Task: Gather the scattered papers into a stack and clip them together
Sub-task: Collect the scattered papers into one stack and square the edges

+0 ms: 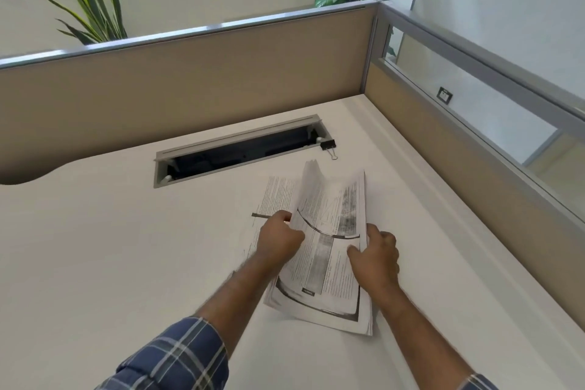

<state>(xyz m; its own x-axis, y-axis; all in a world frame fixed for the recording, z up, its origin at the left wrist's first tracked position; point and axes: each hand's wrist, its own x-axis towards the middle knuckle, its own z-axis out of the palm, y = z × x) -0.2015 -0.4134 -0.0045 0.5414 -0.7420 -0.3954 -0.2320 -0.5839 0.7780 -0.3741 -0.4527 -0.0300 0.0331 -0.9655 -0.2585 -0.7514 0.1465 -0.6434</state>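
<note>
Both hands grip the papers (323,250): left hand (278,239) curls round one edge, right hand (376,258) pinches the other. Beyond the papers lies a black clip (328,146), beside an open cable slot (240,152) (nothing between). Printed sheets bow upward, uneven, on the desk (126,247).

We have a white desk (126,247) in front of us, closed in at the back and on the right by tan partition panels. A long cable slot (240,150) with a grey frame is cut into its top, open and dark inside, and a black binder clip (328,146) lies on the desk just beside the slot's right end. Printed papers (326,256) rest on the desk nearer to us, well apart from the clip, their far edges curling up.
</note>
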